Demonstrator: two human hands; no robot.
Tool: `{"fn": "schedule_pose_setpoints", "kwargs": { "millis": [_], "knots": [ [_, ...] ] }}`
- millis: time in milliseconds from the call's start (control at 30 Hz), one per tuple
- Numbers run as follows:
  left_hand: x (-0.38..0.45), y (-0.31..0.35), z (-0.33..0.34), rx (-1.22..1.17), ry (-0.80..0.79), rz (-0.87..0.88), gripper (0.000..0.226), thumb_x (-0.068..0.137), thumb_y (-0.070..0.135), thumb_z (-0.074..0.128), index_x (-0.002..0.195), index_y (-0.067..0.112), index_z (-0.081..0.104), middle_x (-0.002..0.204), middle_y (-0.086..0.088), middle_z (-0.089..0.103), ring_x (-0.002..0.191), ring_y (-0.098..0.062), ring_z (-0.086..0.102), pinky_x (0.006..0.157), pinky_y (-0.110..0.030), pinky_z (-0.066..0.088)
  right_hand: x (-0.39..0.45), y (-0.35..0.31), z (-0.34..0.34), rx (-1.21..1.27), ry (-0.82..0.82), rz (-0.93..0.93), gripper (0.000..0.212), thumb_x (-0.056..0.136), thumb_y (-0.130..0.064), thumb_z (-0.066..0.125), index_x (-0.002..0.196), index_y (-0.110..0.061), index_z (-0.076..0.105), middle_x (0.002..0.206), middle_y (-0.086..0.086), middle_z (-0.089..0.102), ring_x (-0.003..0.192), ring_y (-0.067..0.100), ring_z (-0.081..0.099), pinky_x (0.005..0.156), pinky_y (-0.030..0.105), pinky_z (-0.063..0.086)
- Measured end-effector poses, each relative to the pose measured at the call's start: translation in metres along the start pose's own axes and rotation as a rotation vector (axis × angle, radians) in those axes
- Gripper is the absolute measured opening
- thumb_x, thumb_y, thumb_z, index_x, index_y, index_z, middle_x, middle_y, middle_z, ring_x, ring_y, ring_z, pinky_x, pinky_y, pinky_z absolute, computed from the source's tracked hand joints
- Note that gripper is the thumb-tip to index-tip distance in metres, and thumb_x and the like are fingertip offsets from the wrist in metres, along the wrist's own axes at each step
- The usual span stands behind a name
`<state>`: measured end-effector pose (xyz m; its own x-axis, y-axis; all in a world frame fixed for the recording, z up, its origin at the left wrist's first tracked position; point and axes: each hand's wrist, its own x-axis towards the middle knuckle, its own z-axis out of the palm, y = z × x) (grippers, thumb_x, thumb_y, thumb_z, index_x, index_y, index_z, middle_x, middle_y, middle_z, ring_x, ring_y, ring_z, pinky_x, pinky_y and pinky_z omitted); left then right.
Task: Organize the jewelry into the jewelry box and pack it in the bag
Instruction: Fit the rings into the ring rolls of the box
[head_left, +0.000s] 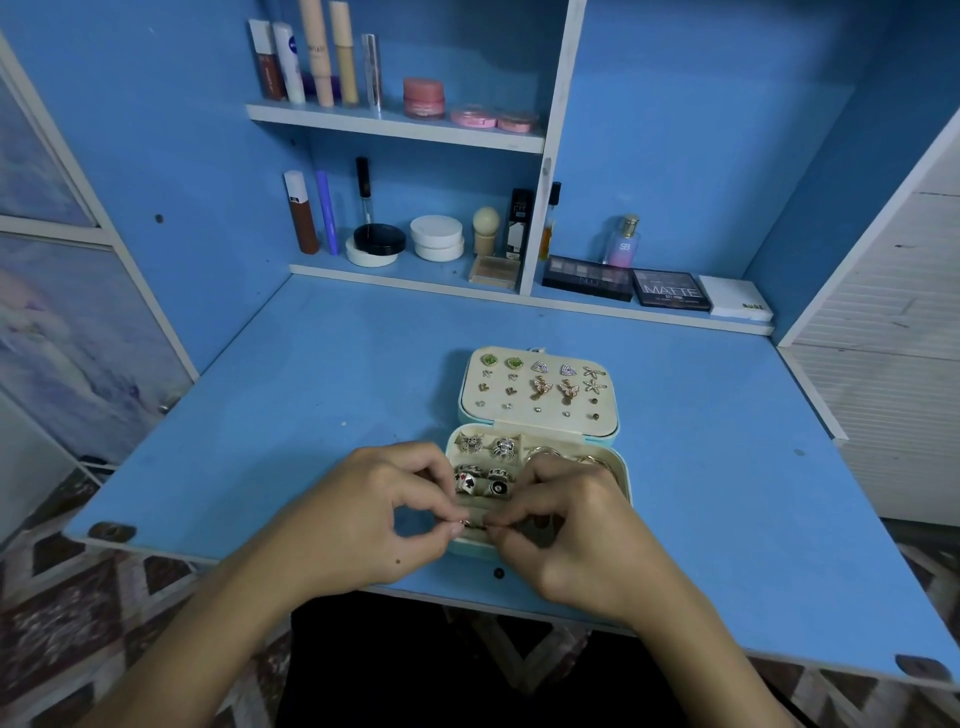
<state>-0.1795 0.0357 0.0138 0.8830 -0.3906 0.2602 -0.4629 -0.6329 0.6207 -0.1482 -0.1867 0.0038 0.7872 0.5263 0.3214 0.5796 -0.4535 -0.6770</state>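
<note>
A small light-blue jewelry box lies open near the front of the blue desk. Its cream lid panel holds several pairs of earrings. The base holds several rings in slots, brooch-like pieces and gold hoops. Both hands meet over the box's front row. My left hand and my right hand each pinch one end of a small piece of jewelry between thumb and forefinger. What the piece is stays too small to tell. No bag is in view.
The blue desk has open surface on both sides of the box. Shelves behind hold cosmetics: tubes, jars, a perfume bottle and eyeshadow palettes. A white slatted panel stands at the right.
</note>
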Motion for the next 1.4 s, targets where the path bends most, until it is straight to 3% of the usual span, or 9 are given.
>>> {"fn": "schedule_pose_setpoints", "kwargs": {
  "millis": [133, 467, 667, 833, 933, 1033, 1200, 1333, 1400],
  "knots": [
    [0.001, 0.001, 0.002, 0.03, 0.004, 0.023, 0.012, 0.082, 0.034, 0.068, 0.085, 0.029, 0.079, 0.091, 0.02, 0.057, 0.081, -0.001, 0.062, 0.073, -0.011, 0.043, 0.001, -0.001, 0.0, -0.003, -0.01, 0.04, 0.007, 0.075, -0.023, 0.073, 0.077, -0.024, 0.08, 0.07, -0.009, 0.059, 0.059, 0.004, 0.053, 0.059, 0.007, 0.033],
    [0.002, -0.001, 0.002, 0.038, 0.002, 0.02, 0.006, 0.08, 0.029, 0.073, 0.083, 0.028, 0.079, 0.089, 0.019, 0.056, 0.079, 0.0, 0.061, 0.072, -0.005, 0.039, 0.006, -0.003, -0.003, 0.111, -0.079, 0.259, 0.015, 0.077, -0.017, 0.08, 0.066, -0.025, 0.074, 0.057, -0.017, 0.059, 0.054, 0.002, 0.052, 0.055, 0.009, 0.036],
    [0.003, -0.003, 0.002, 0.039, -0.004, -0.002, 0.01, 0.081, 0.035, 0.07, 0.084, 0.031, 0.079, 0.091, 0.02, 0.056, 0.08, -0.002, 0.061, 0.07, -0.005, 0.038, 0.004, -0.004, -0.002, 0.118, -0.044, 0.237, 0.014, 0.077, -0.016, 0.08, 0.066, -0.023, 0.074, 0.054, -0.013, 0.059, 0.049, 0.003, 0.049, 0.052, 0.012, 0.036],
    [0.011, -0.002, -0.002, -0.029, 0.032, -0.041, 0.006, 0.082, 0.029, 0.078, 0.084, 0.033, 0.08, 0.088, 0.014, 0.062, 0.075, -0.008, 0.061, 0.065, -0.007, 0.037, -0.002, -0.004, -0.005, 0.172, 0.031, 0.164, 0.01, 0.078, -0.023, 0.083, 0.074, -0.022, 0.074, 0.055, -0.009, 0.056, 0.05, 0.005, 0.046, 0.052, 0.017, 0.037],
    [0.021, -0.002, 0.0, -0.126, 0.098, -0.062, 0.011, 0.081, 0.04, 0.071, 0.086, 0.034, 0.078, 0.086, 0.012, 0.064, 0.064, -0.016, 0.056, 0.058, -0.024, 0.042, -0.002, -0.009, -0.014, 0.328, 0.141, 0.186, 0.011, 0.085, -0.014, 0.077, 0.076, -0.02, 0.074, 0.059, -0.005, 0.061, 0.054, 0.002, 0.049, 0.055, 0.013, 0.038],
    [0.036, -0.008, 0.002, -0.188, 0.183, -0.144, 0.008, 0.088, 0.025, 0.073, 0.09, 0.032, 0.076, 0.086, 0.013, 0.066, 0.076, -0.012, 0.063, 0.064, -0.019, 0.045, 0.008, -0.003, -0.026, 0.352, 0.322, 0.281, 0.013, 0.09, -0.016, 0.072, 0.08, -0.023, 0.075, 0.06, -0.012, 0.061, 0.057, 0.004, 0.051, 0.058, 0.018, 0.042],
    [0.07, -0.02, 0.003, -0.295, 0.346, -0.418, 0.017, 0.093, 0.024, 0.065, 0.094, 0.039, 0.071, 0.087, 0.017, 0.07, 0.081, 0.003, 0.064, 0.075, -0.018, 0.05, 0.03, 0.038, -0.051, 0.27, 0.473, 0.59, 0.01, 0.092, -0.028, 0.065, 0.093, -0.027, 0.075, 0.082, -0.008, 0.072, 0.082, 0.018, 0.068, 0.08, 0.047, 0.059],
    [0.093, -0.035, 0.005, -0.31, 0.323, -0.577, 0.014, 0.094, 0.03, 0.062, 0.101, 0.035, 0.073, 0.088, 0.01, 0.072, 0.083, -0.011, 0.069, 0.086, -0.037, 0.058, 0.045, 0.064, -0.066, 0.125, 0.474, 0.751, 0.03, 0.092, -0.032, 0.06, 0.114, -0.014, 0.07, 0.097, 0.002, 0.073, 0.091, 0.023, 0.07, 0.089, 0.044, 0.056],
    [0.101, -0.04, 0.006, -0.309, 0.293, -0.634, 0.015, 0.095, 0.031, 0.06, 0.094, 0.028, 0.075, 0.088, 0.005, 0.074, 0.078, -0.014, 0.071, 0.086, -0.036, 0.059, 0.05, 0.066, -0.07, 0.095, 0.389, 0.832, 0.029, 0.094, -0.028, 0.056, 0.103, -0.005, 0.071, 0.086, 0.013, 0.074, 0.073, 0.02, 0.069, 0.08, 0.034, 0.057]
  ]
}}
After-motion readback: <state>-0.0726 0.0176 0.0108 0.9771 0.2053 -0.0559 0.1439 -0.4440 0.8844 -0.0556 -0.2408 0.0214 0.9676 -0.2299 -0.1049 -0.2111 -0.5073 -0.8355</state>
